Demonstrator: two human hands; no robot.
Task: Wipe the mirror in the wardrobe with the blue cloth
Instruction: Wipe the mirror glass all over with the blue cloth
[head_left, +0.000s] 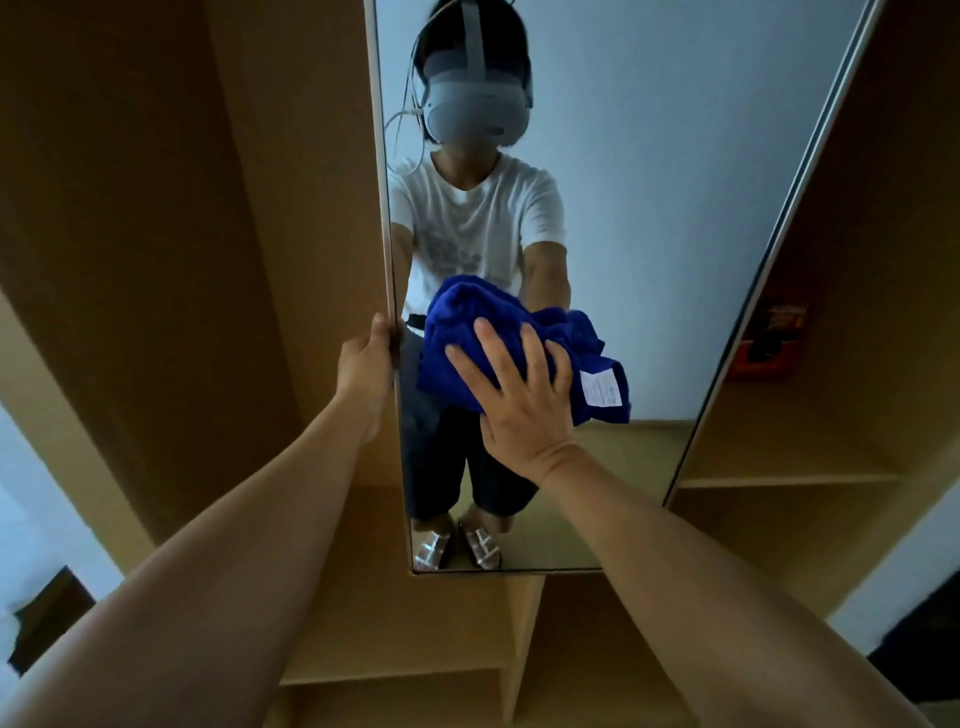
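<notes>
A tall mirror (649, 208) with a thin frame stands out from the wooden wardrobe, and a person's reflection shows in it. A crumpled blue cloth (467, 322) with a white label lies against the glass at mid height. My right hand (519, 395) presses the cloth onto the mirror with fingers spread and nearly straight. My left hand (366, 364) grips the mirror's left edge beside the cloth, fingers wrapped round the frame.
Wooden wardrobe panels (156, 234) rise on the left. Shelves (789, 478) lie to the right and below the mirror. A red and dark object (769, 338) sits on a right-hand shelf. A dark item (47, 613) lies on the floor at lower left.
</notes>
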